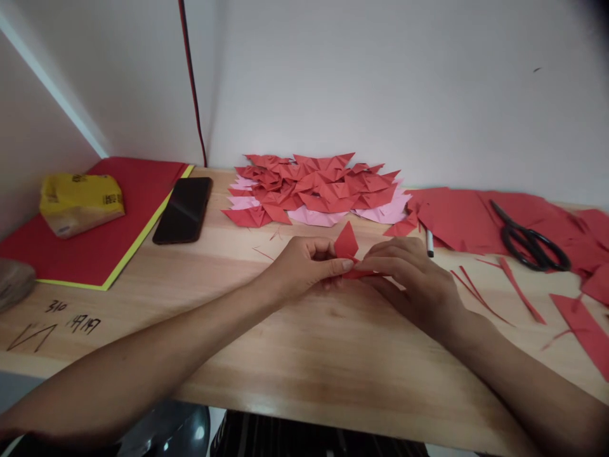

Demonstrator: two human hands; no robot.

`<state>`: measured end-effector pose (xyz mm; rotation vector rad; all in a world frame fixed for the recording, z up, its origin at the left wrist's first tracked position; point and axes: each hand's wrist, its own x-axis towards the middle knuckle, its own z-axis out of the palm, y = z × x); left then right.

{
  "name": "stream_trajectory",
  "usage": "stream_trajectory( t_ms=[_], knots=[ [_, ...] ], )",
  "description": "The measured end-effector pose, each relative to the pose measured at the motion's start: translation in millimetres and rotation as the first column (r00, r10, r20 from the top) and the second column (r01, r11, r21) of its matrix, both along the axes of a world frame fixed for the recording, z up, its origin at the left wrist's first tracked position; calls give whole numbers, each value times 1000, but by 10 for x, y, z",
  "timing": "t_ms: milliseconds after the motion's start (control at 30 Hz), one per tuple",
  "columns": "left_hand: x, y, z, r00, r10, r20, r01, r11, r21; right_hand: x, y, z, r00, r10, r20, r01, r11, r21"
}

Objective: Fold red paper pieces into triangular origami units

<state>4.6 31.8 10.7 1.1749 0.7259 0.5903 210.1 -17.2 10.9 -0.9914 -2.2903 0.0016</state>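
Red folded paper point(346, 244) sits near the middle of the wooden surface point(304, 362), pinched from both sides. The left grip point(304, 263) clasps it with thumb and fingers, and the right grip point(409, 273) holds its other end. A pile of folded pieces point(318, 190) lies along the back edge, with scissors point(530, 244) toward the right edge.
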Motion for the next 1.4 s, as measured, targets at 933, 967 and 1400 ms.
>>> stream_trajectory(
  t_ms=[933, 967, 1400],
  knots=[
    [41, -35, -68, 999, 2, -42, 1, 997, 77, -43, 45, 42, 963, -187, -196, 38, 809, -586],
    [43, -40, -68, 999, 6, -50, -2, 996, 84, -45, 44, 35, 960, -195, -202, 35, 798, -601],
    [45, -83, -55, 999, 53, 6, -53, 994, 95, -26, 43, 25, 898, -385, -214, 102, 654, -749]
  ],
)
